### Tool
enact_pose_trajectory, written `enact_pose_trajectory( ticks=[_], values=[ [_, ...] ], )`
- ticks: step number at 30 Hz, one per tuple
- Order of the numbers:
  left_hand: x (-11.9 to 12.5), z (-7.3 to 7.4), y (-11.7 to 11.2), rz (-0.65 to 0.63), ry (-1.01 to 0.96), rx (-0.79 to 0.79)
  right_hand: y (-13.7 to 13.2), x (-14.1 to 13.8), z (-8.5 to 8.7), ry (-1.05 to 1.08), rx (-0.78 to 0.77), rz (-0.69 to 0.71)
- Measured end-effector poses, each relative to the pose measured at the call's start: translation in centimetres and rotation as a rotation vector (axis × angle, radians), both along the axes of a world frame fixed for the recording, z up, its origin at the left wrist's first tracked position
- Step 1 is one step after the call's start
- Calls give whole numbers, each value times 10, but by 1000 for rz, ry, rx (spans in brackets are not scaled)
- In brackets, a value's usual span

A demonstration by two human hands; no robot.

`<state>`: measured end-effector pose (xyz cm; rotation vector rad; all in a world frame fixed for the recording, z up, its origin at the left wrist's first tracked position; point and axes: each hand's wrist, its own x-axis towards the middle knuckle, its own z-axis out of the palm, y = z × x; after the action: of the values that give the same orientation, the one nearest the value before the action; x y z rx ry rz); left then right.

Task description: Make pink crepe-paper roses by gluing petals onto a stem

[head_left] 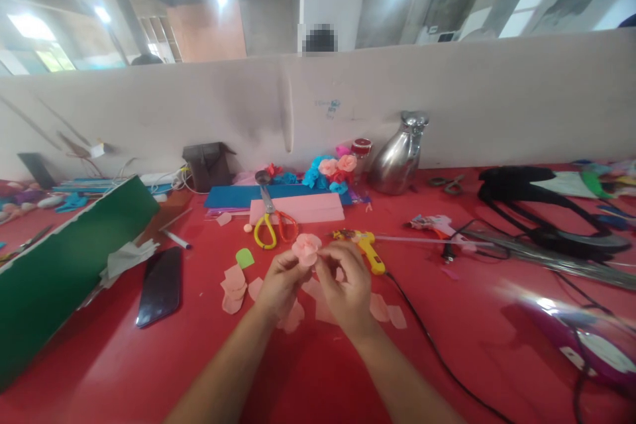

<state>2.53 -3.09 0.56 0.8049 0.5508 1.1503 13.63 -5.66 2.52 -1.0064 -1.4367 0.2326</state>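
Note:
Both my hands meet above the red table, pinching a small pink paper flower. My left hand grips the flower from the lower left, fingers curled. From the right, my right hand presses its fingertips against the petals. Loose pink paper petals lie on the table around and under my hands. A yellow glue gun lies just behind my right hand, its black cord running toward me. Yellow and orange scissors lie behind the flower on a pink sheet stack.
A black phone and a green roll lie at left. Finished paper flowers and a silver jug stand by the back partition. Black straps, wires and a purple object fill the right side.

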Motion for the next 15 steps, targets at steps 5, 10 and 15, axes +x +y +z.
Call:
enact_pose_trajectory(
  ticks=[5, 10, 15],
  values=[
    [0, -4, 5, 49, 29, -7, 3, 0, -2, 211, -241, 109],
    [1, 0, 3, 69, 150, 74, 12, 2, 0, 407, -450, 252],
    [4, 1, 2, 88, 257, 153, 14, 3, 2, 603, -535, 341]
  ],
)
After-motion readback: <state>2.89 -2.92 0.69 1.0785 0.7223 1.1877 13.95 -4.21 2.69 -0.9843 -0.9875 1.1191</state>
